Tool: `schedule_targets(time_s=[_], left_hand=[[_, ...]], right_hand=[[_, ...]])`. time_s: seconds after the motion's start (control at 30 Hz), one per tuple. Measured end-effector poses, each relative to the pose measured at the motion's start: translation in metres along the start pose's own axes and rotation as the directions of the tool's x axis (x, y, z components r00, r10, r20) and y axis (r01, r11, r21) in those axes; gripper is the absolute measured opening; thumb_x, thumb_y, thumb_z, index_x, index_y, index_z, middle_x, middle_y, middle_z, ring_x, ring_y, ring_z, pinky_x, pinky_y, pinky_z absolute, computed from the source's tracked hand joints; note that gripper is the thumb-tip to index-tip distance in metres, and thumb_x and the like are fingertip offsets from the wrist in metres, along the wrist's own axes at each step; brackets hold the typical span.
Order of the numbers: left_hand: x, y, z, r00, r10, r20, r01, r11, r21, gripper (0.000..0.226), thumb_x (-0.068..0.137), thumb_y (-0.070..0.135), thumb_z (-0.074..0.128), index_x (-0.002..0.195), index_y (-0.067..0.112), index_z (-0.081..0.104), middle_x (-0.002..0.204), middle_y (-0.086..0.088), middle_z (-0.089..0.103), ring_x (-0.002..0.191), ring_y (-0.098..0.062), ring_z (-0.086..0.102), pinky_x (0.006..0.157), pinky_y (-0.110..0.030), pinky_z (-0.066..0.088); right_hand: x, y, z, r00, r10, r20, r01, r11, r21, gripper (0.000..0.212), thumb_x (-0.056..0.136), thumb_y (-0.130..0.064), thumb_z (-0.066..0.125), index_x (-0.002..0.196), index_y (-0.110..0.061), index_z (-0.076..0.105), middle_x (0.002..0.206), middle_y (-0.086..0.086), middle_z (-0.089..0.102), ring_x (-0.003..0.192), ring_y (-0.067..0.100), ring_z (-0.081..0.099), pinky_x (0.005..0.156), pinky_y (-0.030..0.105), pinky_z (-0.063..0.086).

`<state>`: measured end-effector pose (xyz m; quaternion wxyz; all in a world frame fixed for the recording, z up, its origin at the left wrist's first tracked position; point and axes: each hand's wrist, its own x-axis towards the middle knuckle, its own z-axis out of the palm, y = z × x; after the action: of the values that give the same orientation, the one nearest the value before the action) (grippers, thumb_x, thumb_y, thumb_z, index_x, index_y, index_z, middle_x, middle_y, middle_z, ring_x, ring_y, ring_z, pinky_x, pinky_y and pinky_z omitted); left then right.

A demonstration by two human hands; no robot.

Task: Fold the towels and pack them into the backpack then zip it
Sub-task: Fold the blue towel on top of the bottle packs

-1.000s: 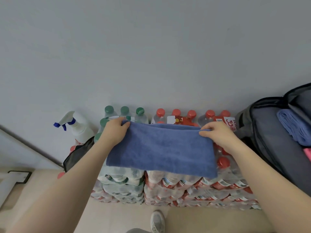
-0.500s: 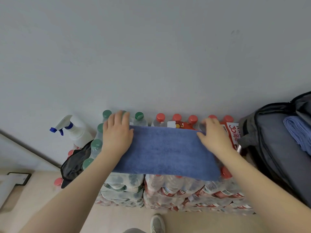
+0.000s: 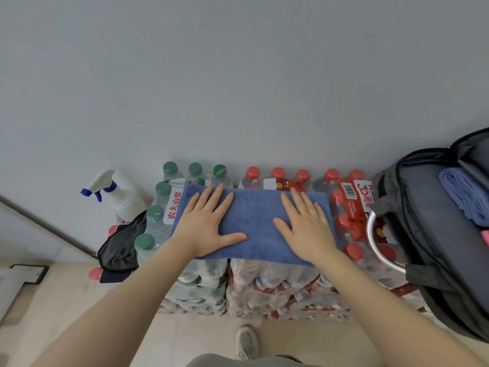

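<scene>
A folded blue towel (image 3: 254, 221) lies flat on top of stacked packs of water bottles (image 3: 277, 284). My left hand (image 3: 209, 223) presses on its left part with fingers spread and straight. My right hand (image 3: 304, 226) presses flat on its right part the same way. At the right edge stands an open grey backpack (image 3: 428, 234). Inside it sit another folded blue towel (image 3: 465, 197) and a bit of something pink (image 3: 485, 235).
A white spray bottle (image 3: 119, 197) with a blue trigger stands left of the green-capped bottles (image 3: 158, 207). A dark cloth (image 3: 121, 247) hangs below it. A metal bowl rim (image 3: 375, 245) shows between the red-capped bottles (image 3: 346, 223) and the backpack. My shoe (image 3: 247, 343) stands on the beige floor.
The towel came down from the air onto the bottle packs. Both hands let go of its top edge and now lie flat on it.
</scene>
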<state>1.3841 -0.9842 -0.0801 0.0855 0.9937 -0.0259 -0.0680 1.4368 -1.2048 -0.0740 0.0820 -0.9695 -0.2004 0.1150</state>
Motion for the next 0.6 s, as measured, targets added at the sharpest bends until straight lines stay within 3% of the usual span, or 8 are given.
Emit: schedule_targets(time_s=[0.1, 0.2, 0.3, 0.4, 0.5, 0.6], left_hand=[[-0.002, 0.001, -0.003, 0.999, -0.006, 0.044, 0.006, 1.000, -0.006, 0.134, 0.034, 0.097, -0.013, 0.147, 0.028, -0.003, 0.157, -0.004, -0.010, 0.145, -0.025, -0.009, 0.117, -0.042, -0.005], [0.000, 0.004, -0.005, 0.998, -0.010, 0.061, 0.009, 1.000, 0.018, 0.140, 0.029, 0.097, -0.014, 0.148, 0.024, -0.005, 0.156, -0.006, -0.013, 0.144, -0.026, -0.011, 0.117, -0.043, -0.006], [0.000, 0.013, -0.007, 0.999, 0.007, 0.045, -0.007, 1.000, -0.010, 0.138, 0.032, 0.097, -0.014, 0.148, 0.022, -0.005, 0.157, -0.005, -0.011, 0.145, -0.023, -0.008, 0.117, -0.042, -0.005], [0.001, 0.028, -0.008, 0.993, 0.121, 0.010, -0.121, 0.992, -0.040, 0.129, 0.042, 0.095, -0.011, 0.148, 0.022, -0.003, 0.157, 0.000, -0.009, 0.145, -0.018, -0.005, 0.117, -0.038, -0.003], [0.007, 0.043, -0.004, 0.969, 0.244, 0.028, -0.243, 0.970, -0.019, 0.119, 0.048, 0.092, -0.011, 0.147, 0.028, -0.002, 0.157, 0.002, -0.007, 0.145, -0.017, -0.004, 0.116, -0.036, -0.005], [0.017, 0.058, 0.002, 0.958, 0.280, 0.068, -0.281, 0.960, 0.008, 0.109, 0.056, 0.090, 0.001, 0.147, 0.029, -0.002, 0.157, 0.001, -0.006, 0.145, -0.019, -0.004, 0.117, -0.037, -0.003]], right_hand=[[-0.010, 0.017, 0.002, 0.985, 0.167, 0.041, -0.172, 0.944, 0.282, 0.066, 0.097, -0.044, 0.030, 0.149, -0.020, -0.003, 0.158, 0.002, -0.011, 0.146, 0.022, -0.002, 0.118, 0.037, 0.006], [-0.013, 0.018, -0.001, 0.933, 0.337, 0.126, -0.339, 0.711, 0.616, 0.072, 0.097, -0.037, 0.039, 0.149, -0.010, -0.002, 0.157, 0.011, 0.010, 0.141, 0.029, 0.023, 0.112, 0.036, 0.024], [-0.015, 0.014, -0.011, 0.903, 0.405, 0.142, -0.410, 0.718, 0.562, 0.069, 0.096, -0.033, 0.044, 0.145, 0.000, 0.009, 0.141, 0.019, 0.040, 0.123, 0.035, 0.046, 0.090, 0.034, 0.039], [-0.014, 0.016, -0.024, 0.897, 0.431, 0.101, -0.411, 0.726, 0.551, 0.060, 0.093, -0.027, 0.051, 0.140, -0.002, 0.023, 0.135, 0.018, 0.046, 0.117, 0.034, 0.049, 0.087, 0.037, 0.042], [-0.011, 0.022, -0.037, 0.876, 0.474, 0.092, -0.399, 0.601, 0.693, 0.051, 0.093, -0.017, 0.049, 0.138, -0.005, 0.030, 0.136, 0.016, 0.044, 0.119, 0.032, 0.047, 0.087, 0.034, 0.039], [-0.008, 0.032, -0.049, 0.878, 0.474, 0.066, -0.323, 0.485, 0.813, 0.051, 0.089, -0.003, 0.053, 0.136, -0.007, 0.036, 0.133, 0.014, 0.047, 0.114, 0.027, 0.048, 0.088, 0.031, 0.038]])
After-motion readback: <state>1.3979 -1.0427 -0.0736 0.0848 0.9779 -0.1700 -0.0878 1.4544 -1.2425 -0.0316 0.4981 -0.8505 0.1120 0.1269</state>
